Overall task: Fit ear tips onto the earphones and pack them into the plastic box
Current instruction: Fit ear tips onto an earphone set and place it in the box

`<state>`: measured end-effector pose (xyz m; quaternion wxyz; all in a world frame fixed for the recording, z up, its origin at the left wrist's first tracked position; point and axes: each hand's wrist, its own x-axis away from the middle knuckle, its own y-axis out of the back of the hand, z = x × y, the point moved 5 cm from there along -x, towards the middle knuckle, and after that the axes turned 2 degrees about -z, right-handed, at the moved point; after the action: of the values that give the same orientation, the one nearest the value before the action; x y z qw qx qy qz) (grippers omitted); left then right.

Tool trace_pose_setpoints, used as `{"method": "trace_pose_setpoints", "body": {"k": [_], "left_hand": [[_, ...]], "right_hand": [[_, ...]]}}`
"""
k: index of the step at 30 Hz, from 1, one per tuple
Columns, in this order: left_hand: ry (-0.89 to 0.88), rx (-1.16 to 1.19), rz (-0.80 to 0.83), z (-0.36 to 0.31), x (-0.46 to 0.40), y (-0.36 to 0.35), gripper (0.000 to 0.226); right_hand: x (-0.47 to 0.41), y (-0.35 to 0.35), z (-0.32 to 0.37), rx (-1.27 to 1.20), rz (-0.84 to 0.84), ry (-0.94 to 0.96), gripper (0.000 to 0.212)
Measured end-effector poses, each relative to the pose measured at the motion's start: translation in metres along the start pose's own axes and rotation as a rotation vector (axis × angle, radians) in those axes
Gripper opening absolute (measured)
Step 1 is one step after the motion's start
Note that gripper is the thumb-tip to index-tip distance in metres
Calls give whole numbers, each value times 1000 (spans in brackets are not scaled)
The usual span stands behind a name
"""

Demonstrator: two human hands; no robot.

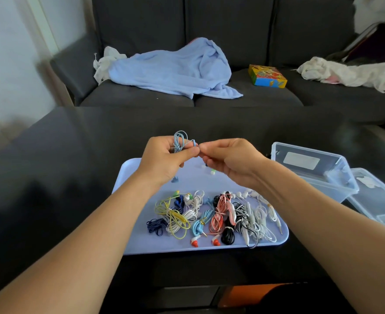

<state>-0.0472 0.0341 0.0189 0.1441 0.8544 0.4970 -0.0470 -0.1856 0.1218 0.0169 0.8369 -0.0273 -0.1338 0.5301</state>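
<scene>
My left hand [164,156] grips a coiled light-blue earphone [180,139], its cable looping up above the fingers. My right hand [227,158] meets it fingertip to fingertip and pinches something small at the earphone's bud end; what it pinches is hidden. Both hands hover over the far end of a pale blue tray [141,243]. Several bundled earphones [212,217] in yellow, navy, white, blue, pink and black lie in a row on the tray's near half. A few loose ear tips [212,172] lie on the tray under my hands. A clear plastic box [311,168] stands open to the right.
The tray and box sit on a dark table [51,177]. The box's clear lid [377,198] lies beside it at the right edge. Behind the table is a dark sofa [250,96] with a blue blanket [173,69], a colourful carton [267,76] and white cloths.
</scene>
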Motion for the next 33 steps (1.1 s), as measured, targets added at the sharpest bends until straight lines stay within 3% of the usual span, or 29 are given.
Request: {"method": "trace_pose_setpoints", "body": {"k": [2,4,11,17,21,29,33], "left_hand": [[-200,-148,-21,-6,2,0,3],[-275,-201,-5,-8,4,-2,5],[19,240,7,-5,6,-14,10],[-25,194,8,-10,6,-13,12],[-66,145,-6,-10,5,-12,12],[-24,216,-4,-11,4,-7,12],[2,258,28,-13,6,-7,12]], "right_hand": [[1,-4,-8,-166,20,-156,12],[3,-5,-12,-238,40,-222,10],[6,-9,-9,-514,146,-256,21],[6,-6,-5,-436,217,-196,31],[3,-5,-4,-409,152,-122,20],[2,-16,-5,-479,125,-111,19],[2,-17,-6,-510,171,-126,41]]}}
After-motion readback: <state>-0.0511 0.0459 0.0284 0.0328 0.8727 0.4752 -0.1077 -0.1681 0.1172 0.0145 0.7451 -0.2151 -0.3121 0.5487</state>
